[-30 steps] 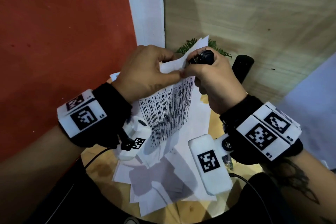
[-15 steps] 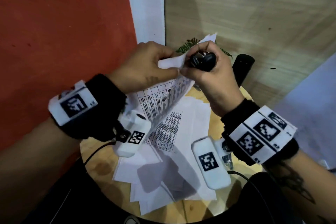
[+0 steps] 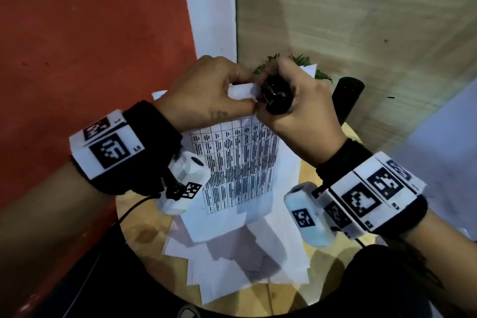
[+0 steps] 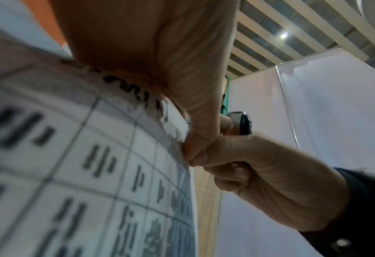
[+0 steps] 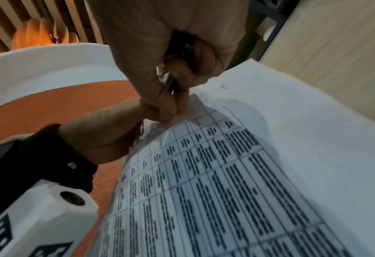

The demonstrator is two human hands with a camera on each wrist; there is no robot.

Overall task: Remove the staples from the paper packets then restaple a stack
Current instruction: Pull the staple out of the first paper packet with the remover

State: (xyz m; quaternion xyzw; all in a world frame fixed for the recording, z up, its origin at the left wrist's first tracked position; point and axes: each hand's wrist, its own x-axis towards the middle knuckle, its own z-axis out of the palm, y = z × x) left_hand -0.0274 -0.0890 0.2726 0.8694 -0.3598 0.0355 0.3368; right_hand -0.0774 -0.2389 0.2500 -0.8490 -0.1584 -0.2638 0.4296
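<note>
**White sheets held up over a littered counter**

White paper, printed with a black table, hangs in the air: the packet (image 3: 240, 162) is lifted above the round wooden counter (image 3: 144, 230), its top corner up at the far side between both hands. The left hand (image 3: 204, 93) has its thumb and fingers closed in a pinch on that top edge, where a flap of paper is folded over. The right hand (image 3: 302, 108) is curled around a small black staple remover (image 3: 277, 97), whose metal tip sits right at the corner, touching the left thumb. From the right wrist camera, the right thumb and a fingertip (image 5: 183, 102) also press on the paper corner. Whether a staple sits there I cannot tell.

Loose sheets (image 3: 232, 263) lie scattered below on the near part of the counter. A black cylinder (image 3: 347, 98) stands at the far right, with some green fern leaves (image 3: 299, 59) just behind the hands.
</note>
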